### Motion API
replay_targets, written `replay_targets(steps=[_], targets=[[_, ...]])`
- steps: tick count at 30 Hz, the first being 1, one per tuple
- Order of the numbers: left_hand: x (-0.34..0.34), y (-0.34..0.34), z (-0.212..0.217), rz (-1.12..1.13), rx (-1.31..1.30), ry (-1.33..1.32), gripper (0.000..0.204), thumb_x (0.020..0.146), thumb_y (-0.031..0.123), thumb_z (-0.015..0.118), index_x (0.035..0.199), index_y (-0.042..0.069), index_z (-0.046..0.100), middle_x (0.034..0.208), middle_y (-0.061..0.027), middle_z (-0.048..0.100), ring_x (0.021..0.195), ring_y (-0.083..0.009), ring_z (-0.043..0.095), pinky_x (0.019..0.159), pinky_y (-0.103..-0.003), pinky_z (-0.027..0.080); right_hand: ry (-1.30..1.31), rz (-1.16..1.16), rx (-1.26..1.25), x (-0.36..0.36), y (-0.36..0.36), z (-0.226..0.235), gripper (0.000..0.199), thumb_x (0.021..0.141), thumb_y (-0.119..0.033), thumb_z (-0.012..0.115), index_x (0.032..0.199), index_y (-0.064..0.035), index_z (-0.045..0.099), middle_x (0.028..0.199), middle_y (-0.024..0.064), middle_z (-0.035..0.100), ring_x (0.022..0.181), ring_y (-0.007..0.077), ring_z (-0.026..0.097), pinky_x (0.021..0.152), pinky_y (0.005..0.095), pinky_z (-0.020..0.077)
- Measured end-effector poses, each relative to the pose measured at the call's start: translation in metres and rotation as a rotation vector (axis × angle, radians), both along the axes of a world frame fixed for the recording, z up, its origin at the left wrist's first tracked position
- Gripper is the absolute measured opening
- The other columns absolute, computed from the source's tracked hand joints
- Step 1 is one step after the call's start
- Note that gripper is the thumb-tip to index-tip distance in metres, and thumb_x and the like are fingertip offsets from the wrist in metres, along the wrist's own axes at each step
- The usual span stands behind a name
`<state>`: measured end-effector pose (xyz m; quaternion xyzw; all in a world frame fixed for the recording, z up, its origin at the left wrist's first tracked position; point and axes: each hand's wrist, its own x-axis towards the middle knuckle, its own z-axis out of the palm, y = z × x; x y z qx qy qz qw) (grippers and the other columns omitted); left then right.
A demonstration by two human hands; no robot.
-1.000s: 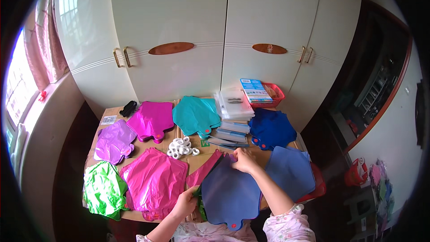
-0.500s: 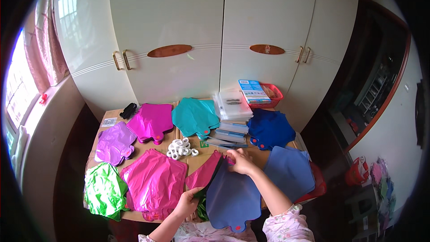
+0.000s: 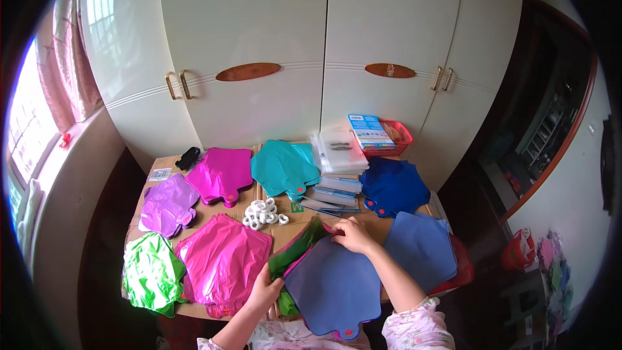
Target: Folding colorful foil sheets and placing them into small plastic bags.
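A stack of flat, roughly hexagonal sheets is between my hands near the front edge of the cardboard. Its top is a dull blue sheet [image 3: 334,285] with a small tab and red dot at the bottom. At the stack's left side a glossy green sheet [image 3: 298,247] is folded back, with a magenta edge beside it. My left hand [image 3: 261,290] is closed on the left edge, thumb against the blue sheet. My right hand [image 3: 354,235] pinches the upper edge; its fingertips are partly hidden.
Around lie piles of similar sheets: shiny pink [image 3: 223,259], bright green [image 3: 152,272], lilac [image 3: 168,206], magenta [image 3: 220,174], teal [image 3: 284,167], dark blue [image 3: 395,185] and dull blue [image 3: 421,249]. White rings [image 3: 260,212], clear plastic cases [image 3: 340,152] and a red basket [image 3: 403,135] stand among them.
The pink sheet that showed left of the stack is replaced by the green one, turned outward. My left hand has moved slightly left and up; the blue sheet shifted slightly right.
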<state>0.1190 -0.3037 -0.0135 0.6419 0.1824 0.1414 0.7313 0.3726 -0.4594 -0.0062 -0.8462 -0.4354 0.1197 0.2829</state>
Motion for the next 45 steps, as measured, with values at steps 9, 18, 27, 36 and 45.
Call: replay_targets(steps=[9, 18, 27, 36, 45], targets=[[0.003, 0.008, -0.025, -0.083, 0.375, 0.117, 0.069, 0.082, 0.009, 0.060, 0.141, 0.010, 0.025, 0.116, -0.0228, 0.058, 0.108, -0.0338, 0.059, 0.088, -0.038, 0.047, 0.100, -0.064, 0.122, 0.006, 0.011, 0.032, 0.016, 0.079, -0.016, 0.067, 0.092, -0.0080, 0.066, 0.088, 0.0112, 0.068, 0.084, 0.0282, 0.066, 0.073, 0.0385, 0.0492], [-0.008, -0.002, 0.036, -0.232, 0.612, 0.503, 0.096, 0.080, 0.025, 0.065, 0.142, -0.005, -0.002, 0.090, -0.0302, 0.063, 0.082, -0.0448, 0.063, 0.073, -0.045, 0.052, 0.137, -0.074, 0.090, 0.007, 0.047, 0.028, 0.017, 0.078, -0.013, 0.069, 0.091, -0.0023, 0.066, 0.084, 0.0129, 0.069, 0.077, 0.0237, 0.066, 0.071, 0.0344, 0.0494], [-0.015, -0.009, 0.025, -0.216, 0.645, 0.479, 0.105, 0.077, 0.023, 0.065, 0.137, -0.015, -0.012, 0.068, -0.0190, 0.064, 0.064, -0.0367, 0.065, 0.061, -0.043, 0.053, 0.381, -0.023, 0.143, 0.018, 0.063, 0.015, 0.013, 0.078, -0.009, 0.068, 0.089, -0.0017, 0.066, 0.081, 0.0116, 0.069, 0.073, 0.0199, 0.065, 0.068, 0.0317, 0.0490], [-0.063, -0.028, 0.042, -0.150, 0.658, 0.297, 0.072, 0.083, 0.017, 0.064, 0.137, -0.006, 0.023, 0.067, -0.0131, 0.063, 0.055, -0.0228, 0.063, 0.053, -0.032, 0.050, -0.044, -0.110, 0.149, -0.008, 0.054, 0.025, 0.022, 0.079, -0.014, 0.067, 0.098, -0.0031, 0.065, 0.095, 0.0163, 0.066, 0.090, 0.0324, 0.064, 0.079, 0.0395, 0.0504], [-0.084, -0.090, -0.019, -0.623, -0.248, 0.347, 0.050, 0.085, 0.017, 0.068, 0.127, 0.000, 0.047, 0.116, -0.0112, 0.059, 0.106, -0.0193, 0.057, 0.091, -0.033, 0.045, -0.170, 0.037, 0.246, -0.023, -0.005, -0.002, 0.028, 0.086, -0.017, 0.061, 0.109, -0.0020, 0.057, 0.106, 0.0178, 0.059, 0.105, 0.0362, 0.055, 0.092, 0.0428, 0.0431]])
